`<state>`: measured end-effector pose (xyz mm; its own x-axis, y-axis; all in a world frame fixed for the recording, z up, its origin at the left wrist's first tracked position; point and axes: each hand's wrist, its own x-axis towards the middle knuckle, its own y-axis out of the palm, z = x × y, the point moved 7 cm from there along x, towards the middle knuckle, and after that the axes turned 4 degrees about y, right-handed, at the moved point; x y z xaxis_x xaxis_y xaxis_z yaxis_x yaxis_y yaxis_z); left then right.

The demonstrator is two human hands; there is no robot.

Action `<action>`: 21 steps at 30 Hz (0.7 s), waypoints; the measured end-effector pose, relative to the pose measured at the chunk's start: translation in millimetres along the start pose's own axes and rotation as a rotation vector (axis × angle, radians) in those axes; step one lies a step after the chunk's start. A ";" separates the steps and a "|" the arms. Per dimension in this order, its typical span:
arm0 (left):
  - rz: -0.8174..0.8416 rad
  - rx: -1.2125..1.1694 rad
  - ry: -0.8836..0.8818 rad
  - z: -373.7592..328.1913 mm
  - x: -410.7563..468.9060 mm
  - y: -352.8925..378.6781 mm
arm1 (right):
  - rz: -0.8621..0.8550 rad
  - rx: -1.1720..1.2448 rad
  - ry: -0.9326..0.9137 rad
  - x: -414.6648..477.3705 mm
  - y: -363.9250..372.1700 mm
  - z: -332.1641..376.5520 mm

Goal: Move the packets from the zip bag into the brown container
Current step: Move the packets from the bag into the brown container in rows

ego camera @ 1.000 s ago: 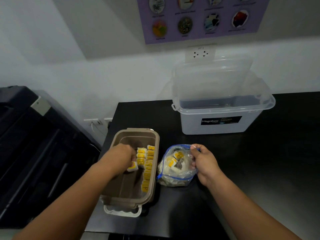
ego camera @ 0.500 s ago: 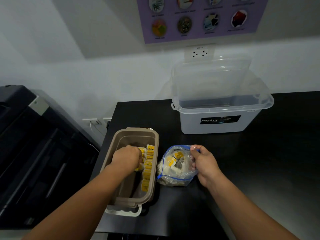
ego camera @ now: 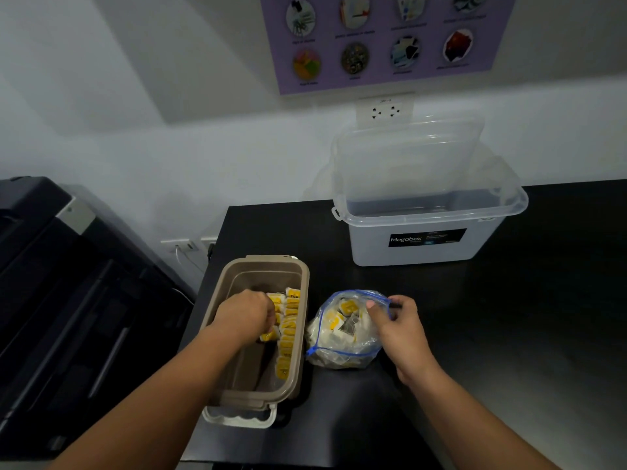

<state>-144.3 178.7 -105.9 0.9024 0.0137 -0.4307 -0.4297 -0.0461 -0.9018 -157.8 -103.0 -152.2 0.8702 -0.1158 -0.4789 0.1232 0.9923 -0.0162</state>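
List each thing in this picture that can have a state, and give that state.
brown container, open, partly filled with packets along its right side
zip bag, open, packets still inside
clear box, open, its lid standing upright at the back
left hand, inside the brown container, fingers curled round packets
right hand, pinches the zip bag's rim

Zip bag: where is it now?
Head view, centre: zip bag on the black table, right of the brown container, rim pinched by the right hand.
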 end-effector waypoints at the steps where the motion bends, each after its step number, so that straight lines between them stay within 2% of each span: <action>1: -0.011 -0.002 0.003 0.8 0.4 -0.2 | -0.006 0.022 0.039 -2.8 -1.8 -4.3; 6: -0.079 0.010 0.017 -1.6 -0.5 -1.3 | 0.080 0.014 0.250 -12.9 -0.3 -26.8; 10: -0.099 0.043 0.052 -8.6 -1.1 -1.1 | 0.164 0.204 0.384 -14.8 8.8 -33.6; 21: -0.063 -0.044 0.036 -6.0 -6.4 -6.5 | 0.126 0.494 0.474 -12.5 16.3 -26.9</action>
<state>-147.1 172.9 -97.0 0.9285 -0.0179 -0.3709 -0.3709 -0.0904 -0.9242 -179.6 -84.2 -170.1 0.6034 0.1426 -0.7846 0.3356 0.8471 0.4120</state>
